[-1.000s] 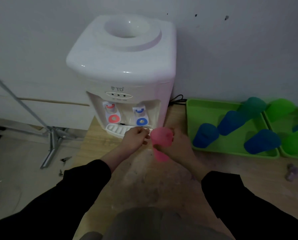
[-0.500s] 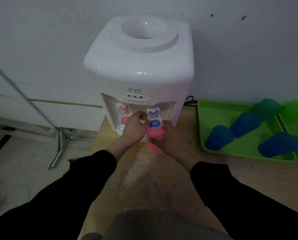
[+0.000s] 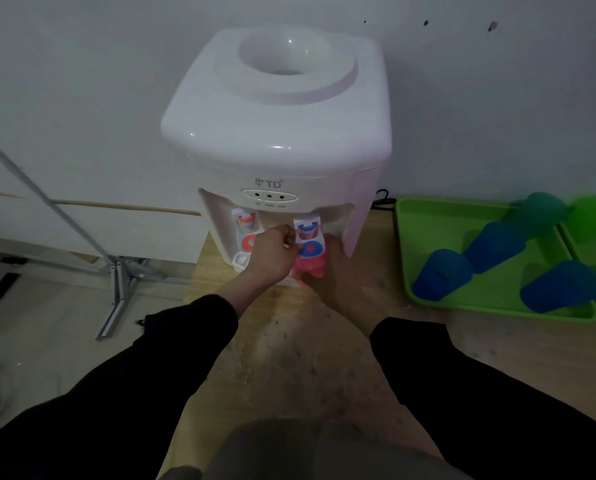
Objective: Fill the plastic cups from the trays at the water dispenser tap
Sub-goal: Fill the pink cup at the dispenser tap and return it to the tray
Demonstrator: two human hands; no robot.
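A white water dispenser stands on the wooden table against the wall, with no bottle on top. It has a red tap on the left and a blue tap on the right. My right hand holds a pink plastic cup upright under the blue tap. My left hand is closed around the blue tap's lever from the left. The cup's rim is hidden behind the tap.
A green tray to the right holds several upside-down blue and teal cups. A second green tray with a green cup sits at the far right. A metal stand stands on the floor at left.
Both hands moved forward to the dispenser. The pink cup went from in front of the drip tray to under the blue tap, and my left hand closed on the lever.
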